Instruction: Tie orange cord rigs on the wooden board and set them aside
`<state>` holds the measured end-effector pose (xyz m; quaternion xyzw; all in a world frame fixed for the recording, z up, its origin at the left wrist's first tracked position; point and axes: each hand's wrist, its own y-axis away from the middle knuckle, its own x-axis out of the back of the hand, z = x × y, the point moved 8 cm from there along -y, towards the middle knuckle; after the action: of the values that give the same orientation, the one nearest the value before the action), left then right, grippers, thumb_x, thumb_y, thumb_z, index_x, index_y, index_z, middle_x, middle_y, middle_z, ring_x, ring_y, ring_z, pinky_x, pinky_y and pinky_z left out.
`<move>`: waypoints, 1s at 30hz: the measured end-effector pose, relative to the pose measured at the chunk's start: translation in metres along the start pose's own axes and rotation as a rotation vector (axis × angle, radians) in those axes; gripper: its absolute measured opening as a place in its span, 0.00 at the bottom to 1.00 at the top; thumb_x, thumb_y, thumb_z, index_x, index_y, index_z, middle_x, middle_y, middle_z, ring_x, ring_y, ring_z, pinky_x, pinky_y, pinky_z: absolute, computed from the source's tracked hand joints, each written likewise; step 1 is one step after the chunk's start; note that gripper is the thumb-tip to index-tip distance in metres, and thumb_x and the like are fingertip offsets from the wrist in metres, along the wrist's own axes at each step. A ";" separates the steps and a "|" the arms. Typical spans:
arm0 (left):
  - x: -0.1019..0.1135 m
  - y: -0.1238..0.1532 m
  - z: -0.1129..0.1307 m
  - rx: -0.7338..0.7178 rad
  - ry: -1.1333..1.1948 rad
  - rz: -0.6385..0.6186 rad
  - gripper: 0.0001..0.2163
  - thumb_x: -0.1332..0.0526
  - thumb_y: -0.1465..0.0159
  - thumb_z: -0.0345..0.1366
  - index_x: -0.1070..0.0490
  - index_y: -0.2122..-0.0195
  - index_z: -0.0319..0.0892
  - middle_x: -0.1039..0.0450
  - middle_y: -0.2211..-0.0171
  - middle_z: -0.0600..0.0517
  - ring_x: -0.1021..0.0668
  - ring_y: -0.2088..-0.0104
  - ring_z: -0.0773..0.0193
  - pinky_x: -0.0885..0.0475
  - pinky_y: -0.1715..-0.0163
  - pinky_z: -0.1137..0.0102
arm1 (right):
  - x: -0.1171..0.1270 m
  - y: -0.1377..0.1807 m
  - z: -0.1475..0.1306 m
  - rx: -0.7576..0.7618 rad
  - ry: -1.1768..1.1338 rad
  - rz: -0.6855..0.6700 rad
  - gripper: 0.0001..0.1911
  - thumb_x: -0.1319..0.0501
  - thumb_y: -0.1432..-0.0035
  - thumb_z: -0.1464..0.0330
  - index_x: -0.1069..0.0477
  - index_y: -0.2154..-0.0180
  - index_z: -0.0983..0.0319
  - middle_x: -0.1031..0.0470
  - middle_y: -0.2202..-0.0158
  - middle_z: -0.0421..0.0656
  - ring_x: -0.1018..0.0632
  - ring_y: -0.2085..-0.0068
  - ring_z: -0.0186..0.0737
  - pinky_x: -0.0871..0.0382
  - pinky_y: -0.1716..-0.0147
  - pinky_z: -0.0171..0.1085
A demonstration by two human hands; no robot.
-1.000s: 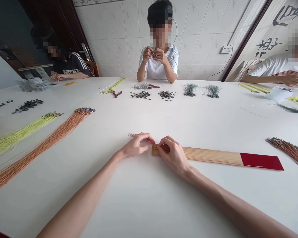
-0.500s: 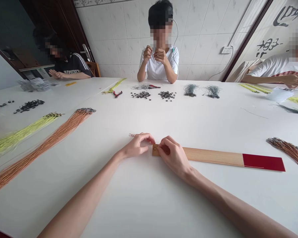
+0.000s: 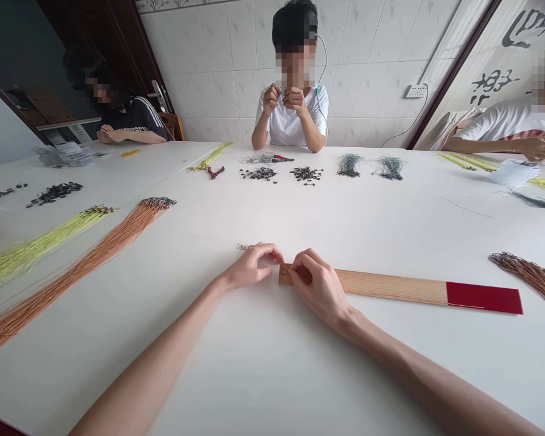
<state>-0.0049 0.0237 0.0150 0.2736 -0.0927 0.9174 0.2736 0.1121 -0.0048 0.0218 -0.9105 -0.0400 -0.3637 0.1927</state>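
Note:
A long flat wooden board (image 3: 390,285) lies across the table in front of me, with a dark red right end (image 3: 484,297) and fine lengthwise lines along its wood. My right hand (image 3: 315,280) rests over its left part, thumb and forefinger pinched together. A thin looped line (image 3: 284,272) shows at those fingertips, on the board's left end; the rest of it is hidden by the hand. Just left of the board, my left hand (image 3: 252,266) has thumb and forefinger apart, the forefinger tip close to the board's corner. Behind it peeks a small printed piece (image 3: 242,247).
Orange line bundle (image 3: 95,254) and yellow line bundle (image 3: 40,245) lie at left; a brown bundle (image 3: 527,272) at right. Farther off are black small parts (image 3: 306,174), red-handled pliers (image 3: 215,173) and grey wire bundles (image 3: 349,165). Several people sit around the table (image 3: 236,375).
Both hands and the board keep practically the same place. The whole view has shifted very slightly; the person at the far left has moved their hands a little.

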 end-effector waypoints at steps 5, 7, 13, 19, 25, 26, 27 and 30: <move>0.000 0.000 -0.002 0.007 0.021 0.013 0.15 0.52 0.51 0.22 0.33 0.67 0.43 0.32 0.61 0.52 0.31 0.53 0.61 0.38 0.51 0.65 | 0.000 0.000 0.000 0.008 0.005 0.008 0.07 0.49 0.47 0.74 0.41 0.77 0.61 0.36 0.71 0.39 0.39 0.76 0.29 0.45 0.78 0.30; 0.000 0.000 -0.002 0.008 0.025 0.012 0.14 0.52 0.51 0.22 0.33 0.67 0.43 0.32 0.61 0.52 0.31 0.53 0.61 0.38 0.51 0.66 | 0.000 0.000 0.000 0.017 0.007 0.013 0.07 0.49 0.47 0.74 0.41 0.76 0.61 0.35 0.71 0.39 0.39 0.76 0.29 0.45 0.78 0.30; 0.000 -0.001 -0.003 0.009 0.008 0.015 0.14 0.52 0.51 0.23 0.33 0.67 0.43 0.32 0.62 0.52 0.31 0.54 0.61 0.37 0.53 0.66 | 0.000 0.001 -0.001 0.032 -0.020 0.023 0.07 0.49 0.47 0.74 0.40 0.76 0.61 0.35 0.71 0.39 0.38 0.76 0.29 0.44 0.77 0.30; 0.001 0.000 -0.004 0.027 -0.050 0.035 0.15 0.52 0.51 0.24 0.33 0.67 0.44 0.31 0.63 0.53 0.31 0.55 0.61 0.37 0.54 0.65 | 0.017 -0.001 -0.016 0.019 -0.131 0.034 0.07 0.49 0.46 0.74 0.39 0.75 0.61 0.34 0.69 0.40 0.34 0.74 0.29 0.41 0.77 0.30; 0.002 0.002 -0.001 0.060 -0.102 0.062 0.11 0.52 0.49 0.27 0.34 0.68 0.43 0.31 0.65 0.53 0.32 0.57 0.59 0.37 0.56 0.63 | 0.039 0.000 -0.040 0.013 -0.258 0.056 0.07 0.47 0.46 0.73 0.38 0.75 0.61 0.33 0.69 0.40 0.33 0.73 0.29 0.39 0.77 0.30; 0.002 0.002 0.000 0.060 -0.104 0.057 0.11 0.52 0.49 0.27 0.34 0.68 0.42 0.32 0.65 0.52 0.32 0.57 0.58 0.37 0.56 0.63 | 0.041 0.001 -0.044 0.019 -0.269 0.058 0.07 0.47 0.46 0.74 0.38 0.75 0.61 0.33 0.69 0.40 0.33 0.73 0.30 0.39 0.77 0.30; 0.002 0.002 0.001 0.058 -0.102 0.049 0.11 0.52 0.49 0.27 0.34 0.68 0.42 0.32 0.65 0.52 0.32 0.57 0.58 0.37 0.56 0.62 | 0.042 0.002 -0.047 0.026 -0.277 0.061 0.07 0.47 0.45 0.74 0.38 0.75 0.61 0.33 0.69 0.40 0.33 0.72 0.30 0.39 0.77 0.30; 0.002 0.003 0.002 0.059 -0.062 0.029 0.10 0.52 0.48 0.28 0.34 0.68 0.42 0.32 0.65 0.52 0.32 0.58 0.58 0.36 0.57 0.63 | 0.046 0.006 -0.056 0.049 -0.293 0.071 0.07 0.47 0.45 0.74 0.37 0.75 0.61 0.33 0.69 0.40 0.32 0.72 0.30 0.38 0.77 0.31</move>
<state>-0.0067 0.0216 0.0177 0.3083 -0.0781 0.9147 0.2492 0.1105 -0.0344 0.0878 -0.9497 -0.0443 -0.2190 0.2196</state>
